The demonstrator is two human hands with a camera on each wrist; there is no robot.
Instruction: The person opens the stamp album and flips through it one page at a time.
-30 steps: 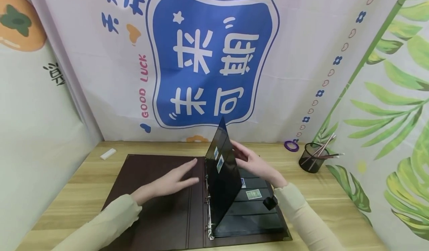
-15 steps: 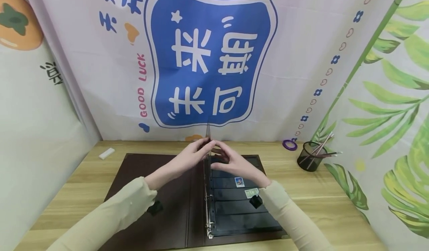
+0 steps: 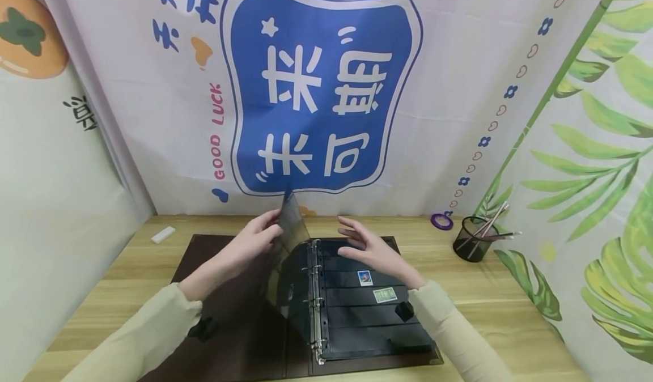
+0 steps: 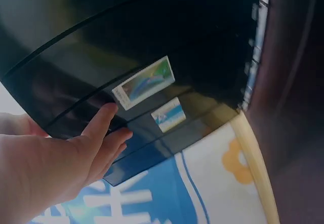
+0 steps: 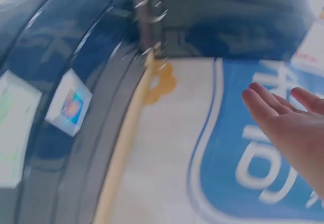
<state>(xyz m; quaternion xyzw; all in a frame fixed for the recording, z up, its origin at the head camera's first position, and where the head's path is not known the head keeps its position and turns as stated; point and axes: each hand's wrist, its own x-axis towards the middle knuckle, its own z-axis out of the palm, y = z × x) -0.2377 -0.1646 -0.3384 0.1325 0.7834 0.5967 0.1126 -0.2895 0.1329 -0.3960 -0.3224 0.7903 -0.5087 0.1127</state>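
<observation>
A dark brown ring-bound stamp album lies open on the table, its left cover (image 3: 240,336) flat. One black stamp page (image 3: 295,263) stands tilted leftward from the metal rings (image 3: 317,302). My left hand (image 3: 237,257) holds that page near its outer edge. In the left wrist view, a larger stamp (image 4: 146,83) and a smaller stamp (image 4: 169,115) sit in the page's strips near my fingertips. My right hand (image 3: 374,255) hovers over the right-hand page (image 3: 374,336), fingers loosely spread, touching nothing. A small colourful stamp (image 3: 364,278) and a green stamp (image 3: 385,295) are on that page.
A black mesh pen cup (image 3: 473,240) with several pencils stands at the right, beside a purple tape roll (image 3: 441,221). A white eraser-like block (image 3: 163,234) lies at the back left. A printed cloth (image 3: 326,93) hangs behind the table.
The black page has swung from the right side past upright to the left. My left hand has taken hold of it and moved left; my right hand has let go and drawn back right.
</observation>
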